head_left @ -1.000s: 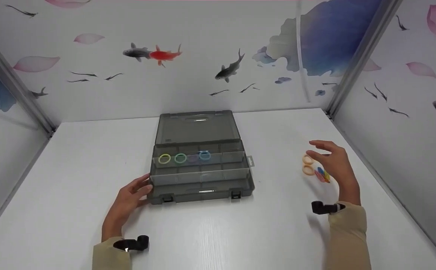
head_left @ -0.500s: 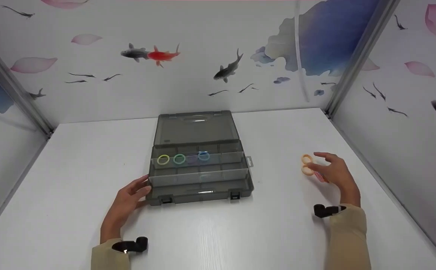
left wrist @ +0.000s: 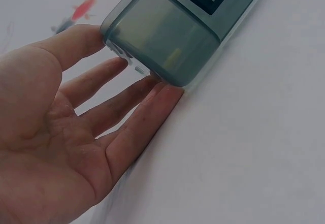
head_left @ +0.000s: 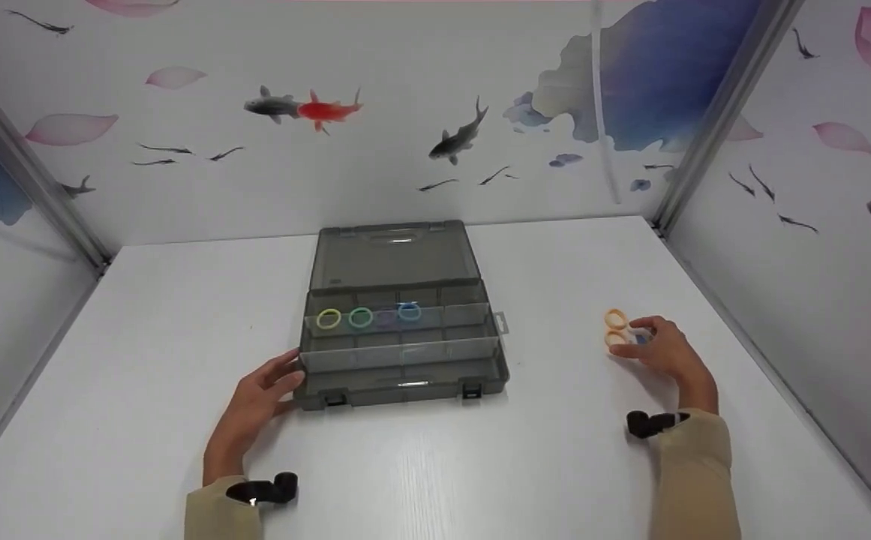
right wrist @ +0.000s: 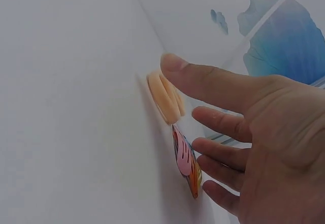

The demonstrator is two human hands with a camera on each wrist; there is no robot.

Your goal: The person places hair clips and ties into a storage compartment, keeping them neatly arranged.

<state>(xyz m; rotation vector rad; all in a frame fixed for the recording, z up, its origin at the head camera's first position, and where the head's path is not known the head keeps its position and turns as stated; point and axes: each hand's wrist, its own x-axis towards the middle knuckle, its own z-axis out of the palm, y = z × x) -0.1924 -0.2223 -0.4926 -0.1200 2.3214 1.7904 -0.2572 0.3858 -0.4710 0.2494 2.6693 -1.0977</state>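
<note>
A grey see-through compartment box [head_left: 397, 394] lies with its lid folded back. In its rear row sit a yellow ring [head_left: 319, 319], a green ring [head_left: 351, 318], a faint purple one and a blue ring [head_left: 400, 313]. My left hand [head_left: 251, 405] rests its fingertips and thumb against the box's left end, fingers fairly straight. My right hand [head_left: 671, 356] hovers at two orange rings [right wrist: 162, 99] that look like hair ties, thumb and forefinger apart beside them. Under its fingers are several slotted snap hair clips [right wrist: 184, 159], pink and orange among them, mostly hidden in the head view.
Dividers [head_left: 360, 358] split the box into rows, and two black latches [head_left: 471, 390] project at its front. A hanging tab [head_left: 501, 322] sticks out on the right. Printed panels [head_left: 390, 172] wall the white table [head_left: 420, 465] at the back and sides.
My right hand has come down towards the table, its thumb moving nearer to me beside the lower orange ring and covering most of the clips. My left hand stays against the box.
</note>
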